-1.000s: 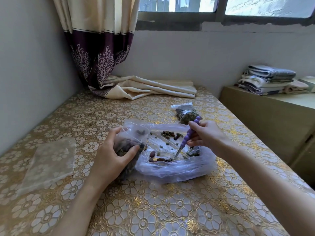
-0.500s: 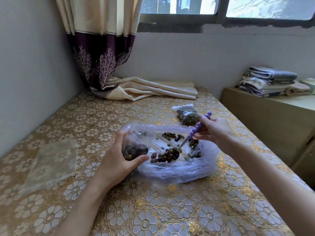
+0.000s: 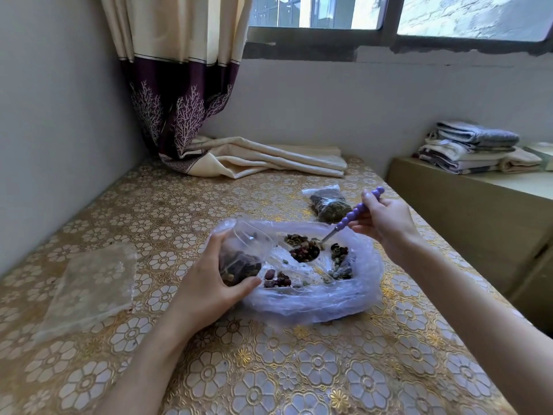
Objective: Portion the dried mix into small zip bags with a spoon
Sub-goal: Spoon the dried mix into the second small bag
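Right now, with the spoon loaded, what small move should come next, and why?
Probably carry the spoon left and tip it into the small zip bag. Its bowl looks heaped with dried mix above the big plastic bag, the right hand pinches the purple handle, and the left hand holds the part-filled small bag with its mouth open toward the spoon.

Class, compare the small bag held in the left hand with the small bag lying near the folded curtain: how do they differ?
The held bag is upright and open-mouthed in the left hand; the far bag lies on the tablecloth, untouched, and looks closed. The held bag's mix looks dark reddish-brown, the far bag's greener. Both are small, clear, and hold dried mix.
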A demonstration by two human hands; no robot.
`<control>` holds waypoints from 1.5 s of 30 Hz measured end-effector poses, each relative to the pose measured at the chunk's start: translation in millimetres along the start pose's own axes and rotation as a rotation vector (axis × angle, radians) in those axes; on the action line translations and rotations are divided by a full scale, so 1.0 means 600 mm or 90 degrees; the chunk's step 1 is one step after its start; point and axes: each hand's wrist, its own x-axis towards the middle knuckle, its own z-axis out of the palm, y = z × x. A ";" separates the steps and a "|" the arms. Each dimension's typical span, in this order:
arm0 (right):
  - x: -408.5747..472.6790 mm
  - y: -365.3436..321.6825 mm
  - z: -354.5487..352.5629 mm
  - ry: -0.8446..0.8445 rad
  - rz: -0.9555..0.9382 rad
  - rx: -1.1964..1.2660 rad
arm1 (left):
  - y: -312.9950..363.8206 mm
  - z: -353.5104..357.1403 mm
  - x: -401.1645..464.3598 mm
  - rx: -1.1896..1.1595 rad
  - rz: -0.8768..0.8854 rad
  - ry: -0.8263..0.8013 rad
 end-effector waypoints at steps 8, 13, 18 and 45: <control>-0.006 -0.069 0.044 -0.058 -0.059 0.073 | -0.002 0.000 0.003 -0.014 0.014 0.027; -0.014 -0.080 0.098 -0.110 -0.093 0.056 | -0.003 -0.002 0.004 -0.054 -0.003 0.037; -0.040 -0.082 0.150 -0.214 -0.210 -0.008 | -0.007 -0.004 0.004 -0.137 -0.025 0.054; -0.016 -0.001 0.029 -0.063 -0.175 -0.057 | -0.006 -0.013 0.003 -0.137 -0.041 0.200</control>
